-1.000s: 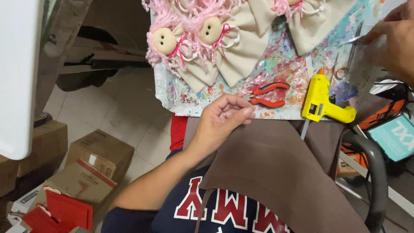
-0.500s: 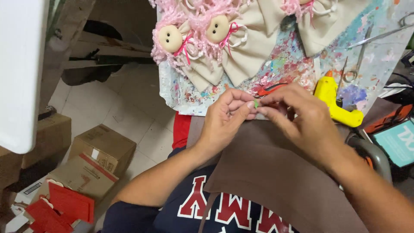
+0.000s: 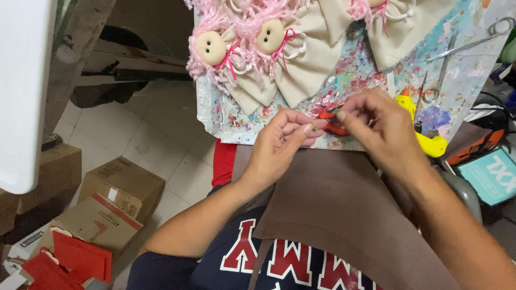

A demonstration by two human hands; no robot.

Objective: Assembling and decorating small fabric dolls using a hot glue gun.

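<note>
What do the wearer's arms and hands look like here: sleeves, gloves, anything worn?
Both the left hand and right hand are bare: no gloves, and no rings or watch that I can see. Both forearms are uncovered. A dark navy short sleeve shows at the left upper arm, part of a navy shirt with red, white-edged letters. The right arm's sleeve is out of view.

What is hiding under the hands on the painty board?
Under the right hand peek red-handled pliers and a yellow glue gun, both mostly covered. The left hand pinches something tiny; what it is cannot be told. The paint-splattered board lies beneath.
</note>
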